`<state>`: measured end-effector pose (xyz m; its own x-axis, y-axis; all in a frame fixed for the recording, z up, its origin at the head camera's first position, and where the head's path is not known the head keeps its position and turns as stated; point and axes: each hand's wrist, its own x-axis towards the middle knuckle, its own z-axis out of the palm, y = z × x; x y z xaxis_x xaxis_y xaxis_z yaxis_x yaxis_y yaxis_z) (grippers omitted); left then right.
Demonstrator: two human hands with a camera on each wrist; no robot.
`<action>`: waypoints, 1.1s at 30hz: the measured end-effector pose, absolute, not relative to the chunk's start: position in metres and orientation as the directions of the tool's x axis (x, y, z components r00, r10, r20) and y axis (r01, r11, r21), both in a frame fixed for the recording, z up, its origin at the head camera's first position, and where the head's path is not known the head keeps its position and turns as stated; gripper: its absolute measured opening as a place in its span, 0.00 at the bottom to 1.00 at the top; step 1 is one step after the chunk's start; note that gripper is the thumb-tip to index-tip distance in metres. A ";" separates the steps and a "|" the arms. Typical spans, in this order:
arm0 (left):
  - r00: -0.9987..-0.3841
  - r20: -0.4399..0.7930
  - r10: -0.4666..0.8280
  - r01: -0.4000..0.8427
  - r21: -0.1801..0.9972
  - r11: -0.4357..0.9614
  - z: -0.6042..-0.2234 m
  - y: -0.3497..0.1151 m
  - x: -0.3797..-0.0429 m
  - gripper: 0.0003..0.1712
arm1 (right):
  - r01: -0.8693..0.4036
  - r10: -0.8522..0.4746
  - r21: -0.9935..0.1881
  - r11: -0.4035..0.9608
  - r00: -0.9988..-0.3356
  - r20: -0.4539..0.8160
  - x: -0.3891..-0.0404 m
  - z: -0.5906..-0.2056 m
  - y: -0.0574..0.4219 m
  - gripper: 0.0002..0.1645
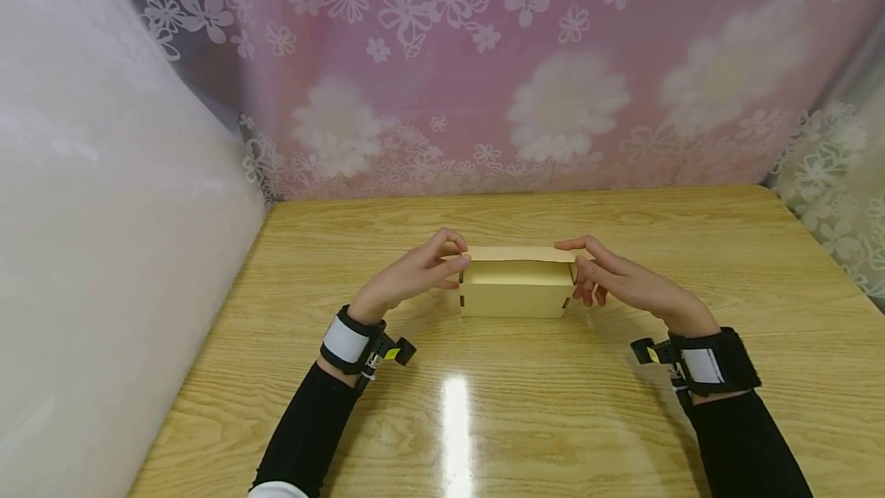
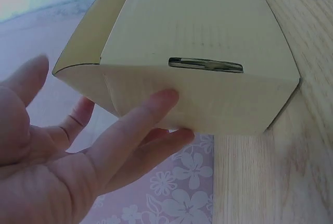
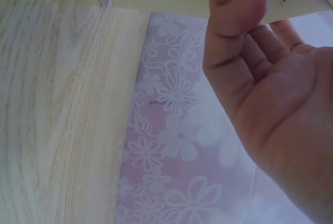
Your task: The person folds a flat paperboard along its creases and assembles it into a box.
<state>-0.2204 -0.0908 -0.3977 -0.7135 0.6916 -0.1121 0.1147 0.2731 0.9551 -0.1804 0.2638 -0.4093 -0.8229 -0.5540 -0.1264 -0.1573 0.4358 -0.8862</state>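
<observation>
A small pale yellow cardboard box (image 1: 513, 301) stands on the table, its long side facing me. Its lid (image 1: 518, 253) is partly raised, leaving a gap above the front panel. My left hand (image 1: 422, 271) is at the left end, with thumb and index finger at the lid's corner. In the left wrist view, lower fingers (image 2: 165, 99) lie against the end panel, below a slot in the box. At the opposite end, my right hand (image 1: 622, 275) has its index finger along the lid's top. Its other fingers (image 3: 229, 52) bend loosely beside the end panel.
The box stands on a wood-grain table (image 1: 525, 406) with a bright light reflection in front. A pink floral curtain (image 1: 442, 98) hangs behind the table's far edge. White sheeting (image 1: 124, 214) borders the left side. Both wrists wear black straps (image 1: 715, 360) with small cameras.
</observation>
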 end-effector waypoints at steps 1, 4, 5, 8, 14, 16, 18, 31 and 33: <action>-0.711 -0.112 0.694 0.099 0.961 0.257 -0.398 -0.090 -0.220 0.15 | -0.158 -0.552 -0.886 0.436 -0.824 -0.125 -0.180 -0.409 0.264 0.27; -0.716 -0.114 0.689 0.091 0.963 0.253 -0.398 -0.089 -0.220 0.14 | -0.150 -0.544 -0.887 0.437 -0.830 -0.127 -0.180 -0.409 0.264 0.27; -0.718 -0.115 0.686 0.089 0.963 0.255 -0.398 -0.089 -0.220 0.14 | -0.152 -0.544 -0.887 0.437 -0.830 -0.126 -0.180 -0.409 0.265 0.27; -0.722 -0.114 0.682 0.095 0.961 0.261 -0.398 -0.088 -0.220 0.14 | -0.140 -0.538 -0.886 0.442 -0.832 -0.137 -0.180 -0.409 0.265 0.27; -0.725 -0.117 0.678 0.089 0.961 0.261 -0.398 -0.089 -0.220 0.13 | -0.140 -0.532 -0.877 0.460 -0.834 -0.146 -0.180 -0.409 0.264 0.27; -0.725 -0.116 0.679 0.091 0.961 0.262 -0.399 -0.089 -0.220 0.13 | -0.138 -0.532 -0.878 0.459 -0.834 -0.147 -0.180 -0.408 0.263 0.27; -0.725 -0.116 0.679 0.095 0.959 0.266 -0.399 -0.089 -0.220 0.13 | -0.133 -0.533 -0.880 0.455 -0.833 -0.150 -0.180 -0.408 0.263 0.28; -0.720 -0.138 0.680 0.077 0.958 0.277 -0.398 -0.091 -0.219 0.17 | -0.121 -0.544 -0.890 0.439 -0.825 -0.156 -0.181 -0.409 0.265 0.28; -0.723 -0.159 0.673 0.056 0.957 0.286 -0.398 -0.091 -0.219 0.22 | -0.110 -0.531 -0.881 0.459 -0.829 -0.173 -0.181 -0.409 0.265 0.30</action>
